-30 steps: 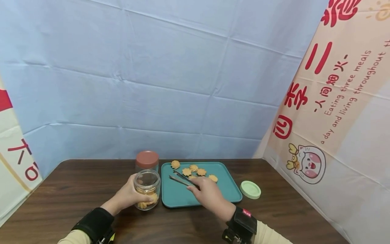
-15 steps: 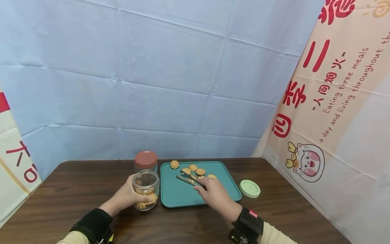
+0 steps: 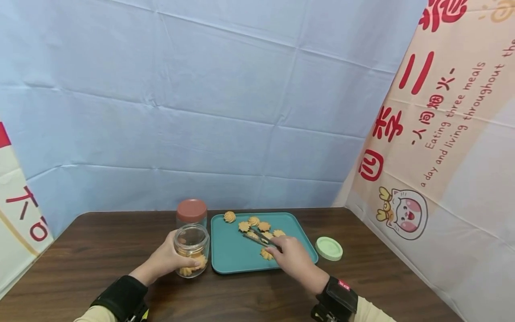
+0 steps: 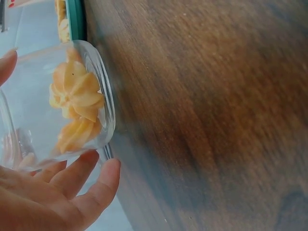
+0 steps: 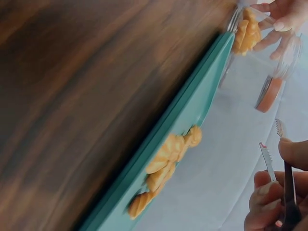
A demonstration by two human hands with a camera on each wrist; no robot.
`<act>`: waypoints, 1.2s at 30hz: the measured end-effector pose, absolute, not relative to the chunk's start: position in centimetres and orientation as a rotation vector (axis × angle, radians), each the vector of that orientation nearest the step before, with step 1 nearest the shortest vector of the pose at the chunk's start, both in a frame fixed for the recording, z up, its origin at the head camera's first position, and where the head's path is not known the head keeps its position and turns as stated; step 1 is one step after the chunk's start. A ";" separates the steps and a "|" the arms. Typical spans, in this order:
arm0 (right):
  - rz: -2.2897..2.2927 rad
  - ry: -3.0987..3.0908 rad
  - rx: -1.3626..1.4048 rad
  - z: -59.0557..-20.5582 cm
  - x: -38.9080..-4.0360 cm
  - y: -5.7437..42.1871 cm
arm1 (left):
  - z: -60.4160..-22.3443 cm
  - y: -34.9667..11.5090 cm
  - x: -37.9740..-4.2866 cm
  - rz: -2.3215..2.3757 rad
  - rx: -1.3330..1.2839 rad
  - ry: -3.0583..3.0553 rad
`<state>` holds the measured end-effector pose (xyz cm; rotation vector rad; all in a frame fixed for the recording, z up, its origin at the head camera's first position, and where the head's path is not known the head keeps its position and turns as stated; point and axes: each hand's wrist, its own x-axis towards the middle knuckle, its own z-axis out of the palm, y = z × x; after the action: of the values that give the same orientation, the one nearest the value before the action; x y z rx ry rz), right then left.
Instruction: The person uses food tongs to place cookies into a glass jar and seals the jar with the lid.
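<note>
My left hand [image 3: 166,257] grips an open glass jar [image 3: 192,237], thumb across its front. Ridged butter cookies [image 4: 74,91] lie at the jar's bottom. With my right hand [image 3: 297,258] I hold dark metal tongs [image 3: 262,238] above the teal tray [image 3: 230,261]. Their serrated tips point left, parted, with nothing between them in the right wrist view. In the head view the tongs overlap several cookies [image 3: 264,226] grouped on the tray. One more cookie [image 3: 266,254] lies just below the right fingertips, and another [image 3: 230,217] is at the tray's far left corner.
A second jar with a reddish lid [image 3: 192,208] stands right behind the held jar. To the right of the tray lies a pale green lid [image 3: 329,248] on the dark wooden table [image 3: 225,297]. Blue cloth [image 3: 217,134] hangs behind the table.
The right hand has shifted to the right with the tongs, whose tips now reach in among the cookies. A cookie formerly hidden under that hand shows. The left hand stays on the jar.
</note>
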<state>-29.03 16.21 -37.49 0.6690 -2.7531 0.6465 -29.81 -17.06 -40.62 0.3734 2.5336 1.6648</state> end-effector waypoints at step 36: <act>0.605 -2.842 0.506 -39.0 -28.7 19.1 | -40.8 -17.0 -30.1 1.636 0.366 2.542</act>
<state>-28.72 19.13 -38.99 0.5060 -2.8417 0.6046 -30.12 -17.05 -40.83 0.3656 2.5416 1.6355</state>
